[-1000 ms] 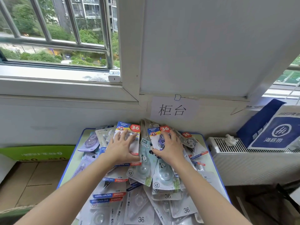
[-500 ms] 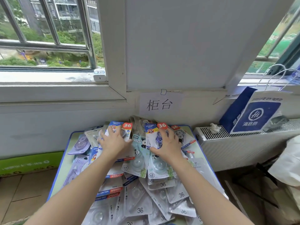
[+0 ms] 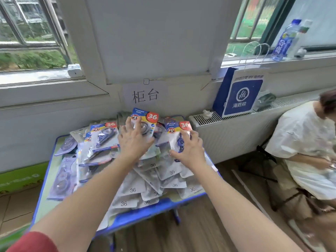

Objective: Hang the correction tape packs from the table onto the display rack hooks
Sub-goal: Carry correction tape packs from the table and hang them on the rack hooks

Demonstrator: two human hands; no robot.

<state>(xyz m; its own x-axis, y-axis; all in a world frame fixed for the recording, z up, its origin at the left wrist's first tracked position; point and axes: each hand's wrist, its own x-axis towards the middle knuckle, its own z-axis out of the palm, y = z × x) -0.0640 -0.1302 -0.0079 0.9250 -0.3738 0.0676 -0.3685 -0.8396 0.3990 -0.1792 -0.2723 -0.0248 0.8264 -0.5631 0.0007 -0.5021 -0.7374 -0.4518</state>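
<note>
A heap of correction tape packs point(image 3: 154, 180) covers the small blue-edged table point(image 3: 145, 213) under the window. My left hand point(image 3: 133, 142) grips one pack point(image 3: 145, 116) with a red "36" badge, lifted above the pile. My right hand point(image 3: 188, 149) grips a second pack point(image 3: 179, 127) of the same kind, also raised off the heap. Both packs stand nearly upright with their header cards up. No display rack shows in this view.
A white radiator point(image 3: 234, 133) runs along the wall right of the table, with a blue paper bag point(image 3: 238, 93) on it. A person in white point(image 3: 307, 144) sits at the far right. A bottle point(image 3: 283, 40) stands on the right sill. A green box point(image 3: 20, 177) sits left.
Both hands have lifted their packs off the pile and shifted right. The camera has swung right, bringing the seated person and the bottle into view.
</note>
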